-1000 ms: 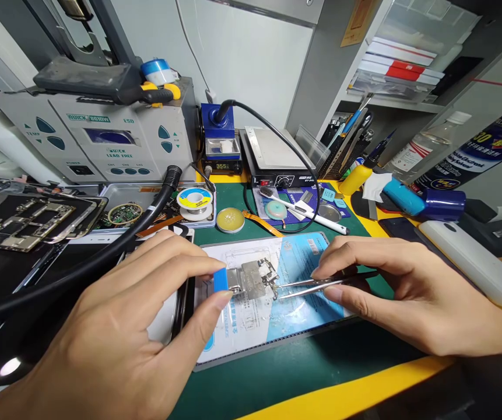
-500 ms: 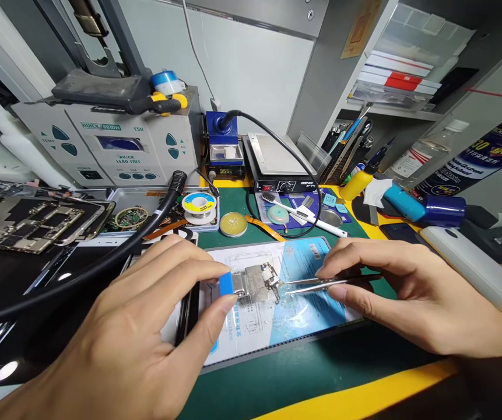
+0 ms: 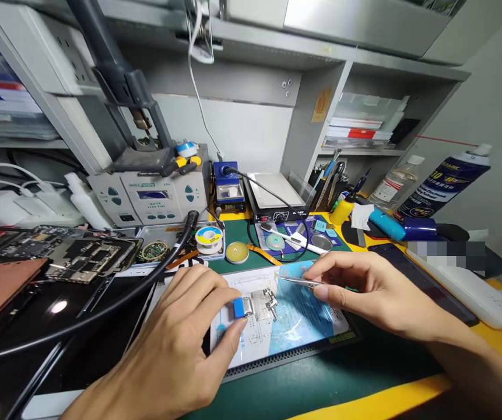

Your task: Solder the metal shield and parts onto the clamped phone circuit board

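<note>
My left hand [image 3: 181,344] pinches a small blue-ended metal holder [image 3: 251,305] carrying a circuit board [image 3: 264,303], pressed flat on a white and blue work mat [image 3: 294,326]. My right hand [image 3: 364,291] is closed round thin metal tweezers [image 3: 298,281], whose tips hover just above and to the right of the board, apart from it.
A grey hot-air station [image 3: 150,198] and blue soldering stand [image 3: 228,185] stand at the back, with a black hose [image 3: 102,303] crossing left. Opened phones [image 3: 84,256] lie left. Solder spool [image 3: 209,237], flux tin [image 3: 237,252], spray can [image 3: 445,184] and bottles sit behind.
The head has lifted, so the view now takes in the shelves. The tweezers have risen off the board and moved back to its upper right. The left hand keeps its grip.
</note>
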`<state>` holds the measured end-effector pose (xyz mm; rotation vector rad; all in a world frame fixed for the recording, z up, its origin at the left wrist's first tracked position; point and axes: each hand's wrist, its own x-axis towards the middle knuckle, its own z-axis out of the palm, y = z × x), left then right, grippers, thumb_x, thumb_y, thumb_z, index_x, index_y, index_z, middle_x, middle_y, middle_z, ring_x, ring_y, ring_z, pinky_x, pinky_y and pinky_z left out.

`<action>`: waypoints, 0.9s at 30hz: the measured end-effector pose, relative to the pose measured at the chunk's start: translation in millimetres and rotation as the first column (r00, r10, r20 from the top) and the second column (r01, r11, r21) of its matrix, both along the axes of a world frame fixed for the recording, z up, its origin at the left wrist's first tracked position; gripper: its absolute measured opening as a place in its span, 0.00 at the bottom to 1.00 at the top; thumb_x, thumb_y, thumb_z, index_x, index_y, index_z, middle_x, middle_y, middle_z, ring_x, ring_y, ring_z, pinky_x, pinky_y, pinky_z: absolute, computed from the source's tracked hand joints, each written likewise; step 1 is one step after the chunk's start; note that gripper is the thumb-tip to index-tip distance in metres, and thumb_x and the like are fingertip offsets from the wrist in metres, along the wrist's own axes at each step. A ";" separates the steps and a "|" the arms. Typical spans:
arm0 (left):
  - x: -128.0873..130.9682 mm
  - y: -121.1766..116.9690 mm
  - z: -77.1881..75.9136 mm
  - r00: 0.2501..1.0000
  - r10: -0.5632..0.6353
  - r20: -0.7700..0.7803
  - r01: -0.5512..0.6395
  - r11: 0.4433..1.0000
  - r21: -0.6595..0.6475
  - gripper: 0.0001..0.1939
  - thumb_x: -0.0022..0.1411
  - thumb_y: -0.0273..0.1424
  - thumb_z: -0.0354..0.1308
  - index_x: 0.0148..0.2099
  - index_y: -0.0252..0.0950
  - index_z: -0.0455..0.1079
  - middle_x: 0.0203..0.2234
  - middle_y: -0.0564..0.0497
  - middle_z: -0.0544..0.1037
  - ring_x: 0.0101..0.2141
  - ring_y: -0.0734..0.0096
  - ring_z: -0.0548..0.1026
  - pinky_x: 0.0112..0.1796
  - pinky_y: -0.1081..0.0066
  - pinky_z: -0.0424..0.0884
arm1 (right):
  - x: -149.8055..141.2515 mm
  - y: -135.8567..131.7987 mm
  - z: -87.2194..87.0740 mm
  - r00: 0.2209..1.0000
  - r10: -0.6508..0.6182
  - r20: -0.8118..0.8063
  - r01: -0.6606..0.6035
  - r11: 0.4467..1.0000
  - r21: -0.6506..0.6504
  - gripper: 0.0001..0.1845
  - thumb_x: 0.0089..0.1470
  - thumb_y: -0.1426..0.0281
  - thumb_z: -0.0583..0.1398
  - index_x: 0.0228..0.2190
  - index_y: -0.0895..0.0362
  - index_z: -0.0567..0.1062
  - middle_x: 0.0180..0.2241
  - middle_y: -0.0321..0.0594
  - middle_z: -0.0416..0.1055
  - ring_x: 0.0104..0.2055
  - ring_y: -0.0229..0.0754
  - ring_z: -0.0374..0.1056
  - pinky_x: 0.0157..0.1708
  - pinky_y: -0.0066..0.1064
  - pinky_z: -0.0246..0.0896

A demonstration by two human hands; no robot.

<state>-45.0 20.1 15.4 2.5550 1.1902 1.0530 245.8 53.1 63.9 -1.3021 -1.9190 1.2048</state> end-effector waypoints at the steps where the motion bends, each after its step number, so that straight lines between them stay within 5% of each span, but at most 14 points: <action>1: -1.1 -0.8 0.0 1.000 0.003 0.020 -0.003 1.000 0.017 0.15 0.59 0.24 0.63 0.48 0.37 0.70 0.39 0.47 0.73 0.41 0.61 0.67 0.46 0.56 0.63 | -0.8 0.3 -1.0 0.999 -0.015 -0.030 0.016 1.000 0.010 0.14 0.56 0.58 0.67 0.36 0.57 0.81 0.29 0.36 0.73 0.27 0.36 0.62 0.23 0.26 0.55; 5: -0.3 -8.2 4.4 0.987 0.012 0.161 -0.020 0.999 0.050 0.13 0.58 0.23 0.63 0.46 0.38 0.72 0.37 0.46 0.74 0.40 0.59 0.69 0.45 0.56 0.65 | -12.4 -0.4 -4.7 0.963 -0.100 -0.250 0.092 0.995 -0.045 0.15 0.45 0.64 0.74 0.33 0.58 0.81 0.28 0.34 0.72 0.26 0.34 0.62 0.22 0.25 0.56; 9: 21.7 -22.4 19.6 0.954 0.024 0.300 0.033 0.983 -0.182 0.05 0.63 0.29 0.60 0.42 0.39 0.75 0.33 0.48 0.77 0.32 0.66 0.72 0.35 0.65 0.69 | -39.1 -10.4 -0.1 0.921 -0.143 -0.363 0.127 0.990 -0.066 0.14 0.47 0.64 0.72 0.33 0.57 0.77 0.24 0.29 0.68 0.18 0.30 0.57 0.16 0.24 0.52; 15: 54.3 -35.4 33.5 0.796 0.261 0.545 0.137 0.800 -0.584 0.23 0.67 0.52 0.53 0.43 0.37 0.75 0.21 0.54 0.71 0.22 0.73 0.67 0.22 0.73 0.64 | -83.7 -29.9 19.7 0.866 -0.160 -0.473 0.163 0.986 -0.034 0.11 0.47 0.68 0.69 0.34 0.57 0.75 0.24 0.30 0.70 0.19 0.31 0.61 0.17 0.25 0.59; 19: 49.4 -30.0 30.1 0.599 0.424 0.679 0.150 0.773 -0.616 0.23 0.67 0.51 0.56 0.42 0.34 0.72 0.21 0.58 0.66 0.20 0.78 0.63 0.20 0.76 0.59 | -106.6 -31.3 21.8 0.862 -0.144 -0.486 0.166 0.986 0.002 0.12 0.46 0.71 0.70 0.34 0.57 0.74 0.21 0.27 0.69 0.16 0.30 0.59 0.16 0.24 0.57; 23: 41.0 -21.0 32.0 0.487 0.468 0.738 0.167 0.779 -0.604 0.18 0.69 0.45 0.57 0.42 0.33 0.71 0.27 0.56 0.71 0.23 0.77 0.68 0.25 0.74 0.68 | -127.9 -28.2 19.2 0.856 -0.131 -0.500 0.158 0.987 0.012 0.14 0.46 0.71 0.71 0.35 0.57 0.74 0.18 0.25 0.67 0.15 0.31 0.60 0.15 0.25 0.56; 27: 23.0 -8.7 47.5 0.424 0.489 0.762 0.129 0.801 -0.585 0.16 0.68 0.41 0.59 0.49 0.34 0.71 0.41 0.49 0.77 0.36 0.68 0.77 0.36 0.64 0.77 | -135.5 -23.7 26.3 0.843 -0.140 -0.519 0.164 0.987 -0.001 0.10 0.53 0.70 0.70 0.36 0.59 0.76 0.32 0.35 0.76 0.26 0.36 0.71 0.24 0.29 0.69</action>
